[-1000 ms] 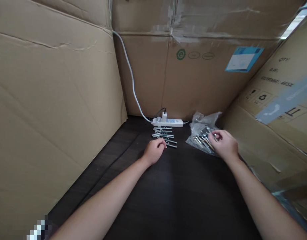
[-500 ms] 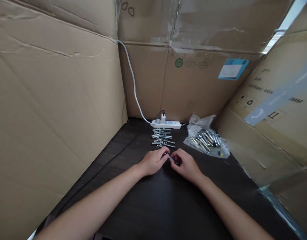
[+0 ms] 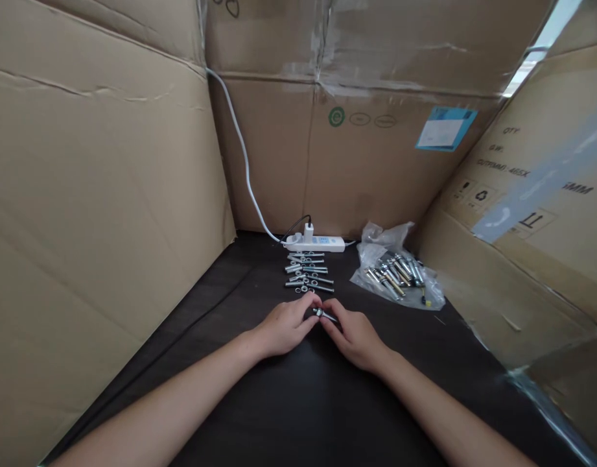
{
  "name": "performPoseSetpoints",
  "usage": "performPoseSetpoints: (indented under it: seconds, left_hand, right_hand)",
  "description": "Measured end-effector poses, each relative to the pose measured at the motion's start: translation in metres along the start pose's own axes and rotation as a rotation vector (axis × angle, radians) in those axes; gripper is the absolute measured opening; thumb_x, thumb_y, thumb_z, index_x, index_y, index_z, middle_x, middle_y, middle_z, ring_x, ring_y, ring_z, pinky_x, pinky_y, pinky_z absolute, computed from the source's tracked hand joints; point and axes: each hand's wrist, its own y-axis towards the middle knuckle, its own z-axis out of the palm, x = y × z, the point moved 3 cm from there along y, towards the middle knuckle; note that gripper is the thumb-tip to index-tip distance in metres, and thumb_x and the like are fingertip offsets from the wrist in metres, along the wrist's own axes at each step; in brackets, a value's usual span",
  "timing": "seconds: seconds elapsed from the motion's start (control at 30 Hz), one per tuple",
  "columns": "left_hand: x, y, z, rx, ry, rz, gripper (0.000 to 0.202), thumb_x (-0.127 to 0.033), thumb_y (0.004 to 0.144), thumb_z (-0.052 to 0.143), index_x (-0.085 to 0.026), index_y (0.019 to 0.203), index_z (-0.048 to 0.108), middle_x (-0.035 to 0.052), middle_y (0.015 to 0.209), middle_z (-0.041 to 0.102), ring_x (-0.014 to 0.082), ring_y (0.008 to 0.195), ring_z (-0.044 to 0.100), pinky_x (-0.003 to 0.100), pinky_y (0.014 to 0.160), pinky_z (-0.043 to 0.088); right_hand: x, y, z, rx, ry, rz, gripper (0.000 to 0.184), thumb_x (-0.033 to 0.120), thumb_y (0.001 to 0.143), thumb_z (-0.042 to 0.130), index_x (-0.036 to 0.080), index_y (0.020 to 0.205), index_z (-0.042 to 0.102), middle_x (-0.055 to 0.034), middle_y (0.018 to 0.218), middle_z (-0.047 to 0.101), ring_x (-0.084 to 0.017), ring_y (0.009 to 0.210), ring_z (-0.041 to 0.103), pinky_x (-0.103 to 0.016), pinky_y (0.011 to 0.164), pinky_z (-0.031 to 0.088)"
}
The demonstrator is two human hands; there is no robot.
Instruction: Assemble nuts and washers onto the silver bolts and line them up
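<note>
My left hand (image 3: 283, 324) and my right hand (image 3: 355, 334) meet at the middle of a dark table (image 3: 327, 402). Both pinch one small metal bolt (image 3: 322, 314) between their fingertips. Just beyond them lies a row of several bolts with washers (image 3: 308, 272). A clear plastic bag of more bolts (image 3: 398, 275) lies to the right of my right hand.
A white power strip (image 3: 315, 244) with a plug and white cable (image 3: 242, 162) sits at the back of the table. Tall cardboard boxes wall in the left (image 3: 94, 194), back (image 3: 356, 149) and right (image 3: 531, 214).
My right hand left the bag of bolts and came left with a bolt to meet my left hand. Both hands now hold the bolt, a little nearer to me.
</note>
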Motion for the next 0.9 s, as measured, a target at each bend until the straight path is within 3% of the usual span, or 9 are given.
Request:
performPoseSetpoints:
  seconds: [0.27, 0.5, 0.8, 0.9]
  left_hand:
    - [0.003, 0.001, 0.001, 0.009, -0.065, -0.049, 0.019, -0.031, 0.087, 0.046, -0.023, 0.103, 0.051, -0.0017, 0.083, 0.057, 0.0129, 0.068, 0.05, 0.024, 0.063, 0.039]
    - [0.003, 0.0, 0.002, 0.013, -0.112, -0.019, 0.016, -0.032, 0.089, 0.042, -0.021, 0.094, 0.053, -0.0006, 0.087, 0.058, 0.0142, 0.078, 0.051, 0.025, 0.072, 0.04]
    - [0.005, 0.003, 0.006, 0.112, -0.137, -0.034, 0.045, -0.04, 0.095, 0.025, -0.016, 0.063, 0.046, -0.0023, 0.059, 0.05, 0.0105, 0.059, 0.046, 0.021, 0.06, 0.036]
    - [0.002, 0.002, 0.004, 0.058, -0.143, -0.023, 0.042, -0.038, 0.094, 0.025, -0.017, 0.067, 0.049, -0.002, 0.063, 0.051, 0.011, 0.062, 0.047, 0.022, 0.061, 0.036]
  right_hand:
    - [-0.005, -0.001, 0.002, 0.012, -0.004, 0.013, 0.024, 0.039, 0.094, 0.038, 0.023, 0.107, 0.051, -0.0006, 0.08, 0.068, -0.017, 0.07, 0.064, -0.024, 0.062, 0.039]
    - [0.0, -0.004, 0.005, -0.027, -0.066, -0.063, 0.019, 0.034, 0.093, 0.04, 0.023, 0.105, 0.05, -0.0017, 0.081, 0.068, -0.018, 0.068, 0.064, -0.024, 0.06, 0.039]
    - [0.011, -0.007, 0.004, -0.055, -0.117, -0.133, 0.016, 0.03, 0.091, 0.044, 0.02, 0.101, 0.052, -0.0021, 0.077, 0.067, -0.016, 0.063, 0.062, -0.023, 0.057, 0.038]
    - [0.011, -0.007, 0.003, -0.079, -0.098, -0.129, 0.016, 0.028, 0.088, 0.047, 0.02, 0.101, 0.053, -0.0004, 0.072, 0.066, -0.015, 0.061, 0.062, -0.023, 0.057, 0.039]
